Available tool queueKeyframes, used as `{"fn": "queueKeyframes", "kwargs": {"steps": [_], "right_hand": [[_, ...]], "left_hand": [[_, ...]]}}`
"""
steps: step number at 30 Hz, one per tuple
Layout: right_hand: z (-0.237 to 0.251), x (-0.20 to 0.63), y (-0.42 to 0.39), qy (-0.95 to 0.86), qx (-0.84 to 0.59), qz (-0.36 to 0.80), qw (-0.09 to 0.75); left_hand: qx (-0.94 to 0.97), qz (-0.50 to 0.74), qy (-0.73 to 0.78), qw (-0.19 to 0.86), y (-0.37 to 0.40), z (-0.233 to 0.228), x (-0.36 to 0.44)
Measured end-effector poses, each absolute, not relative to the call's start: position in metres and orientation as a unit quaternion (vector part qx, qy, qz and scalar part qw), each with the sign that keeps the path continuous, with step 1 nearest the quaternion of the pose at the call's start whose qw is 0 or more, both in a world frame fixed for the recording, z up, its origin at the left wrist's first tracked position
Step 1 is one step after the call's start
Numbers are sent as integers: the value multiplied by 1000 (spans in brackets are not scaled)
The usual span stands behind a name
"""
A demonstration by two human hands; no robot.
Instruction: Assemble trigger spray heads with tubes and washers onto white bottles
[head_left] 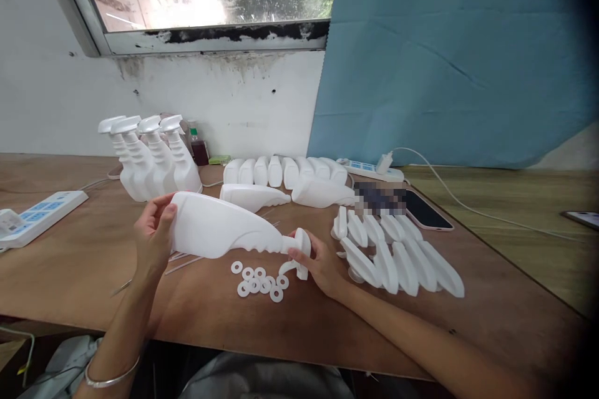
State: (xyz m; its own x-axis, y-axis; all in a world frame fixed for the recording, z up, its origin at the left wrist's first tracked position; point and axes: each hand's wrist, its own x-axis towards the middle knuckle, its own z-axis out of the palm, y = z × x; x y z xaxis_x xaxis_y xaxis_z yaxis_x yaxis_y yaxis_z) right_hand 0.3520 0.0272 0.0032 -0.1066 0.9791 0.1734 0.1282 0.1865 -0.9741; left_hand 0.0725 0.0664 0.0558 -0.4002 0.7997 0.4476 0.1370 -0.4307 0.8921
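Note:
A white plastic spray bottle (219,224) lies sideways in the air above the table, its base to the left. My left hand (156,227) grips it by the base end, thumb on the near face. At the neck, my right hand (316,262) is closed around a white trigger sprayer head (302,249); whether it is screwed tight I cannot tell. Several white ring washers (259,280) lie on the table just below the neck. Thin white tubes (185,264) rest under the bottle, partly hidden by it.
Several bottles with sprayer heads (161,162) stand at the back left. More white bottles (255,196) lie at the back middle. White trigger parts (397,255) sit in rows at right, near a phone (428,209). Power strips (47,215) and a dark liquid bottle (199,148) are also here.

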Motion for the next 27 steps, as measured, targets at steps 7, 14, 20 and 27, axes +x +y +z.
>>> {"fn": "queueKeyframes", "kwargs": {"steps": [7, 14, 20, 27], "right_hand": [[-9, 352, 45, -420, -392, 628, 525], [-6, 353, 42, -436, -368, 643, 511], [-4, 351, 38, -464, -368, 637, 493], [-8, 353, 42, -408, -406, 672, 466]], "left_hand": [[632, 642, 359, 242, 47, 73, 71], [517, 650, 322, 454, 39, 89, 65], [564, 539, 456, 428, 42, 85, 56], [682, 411, 471, 380, 35, 91, 46]]}}
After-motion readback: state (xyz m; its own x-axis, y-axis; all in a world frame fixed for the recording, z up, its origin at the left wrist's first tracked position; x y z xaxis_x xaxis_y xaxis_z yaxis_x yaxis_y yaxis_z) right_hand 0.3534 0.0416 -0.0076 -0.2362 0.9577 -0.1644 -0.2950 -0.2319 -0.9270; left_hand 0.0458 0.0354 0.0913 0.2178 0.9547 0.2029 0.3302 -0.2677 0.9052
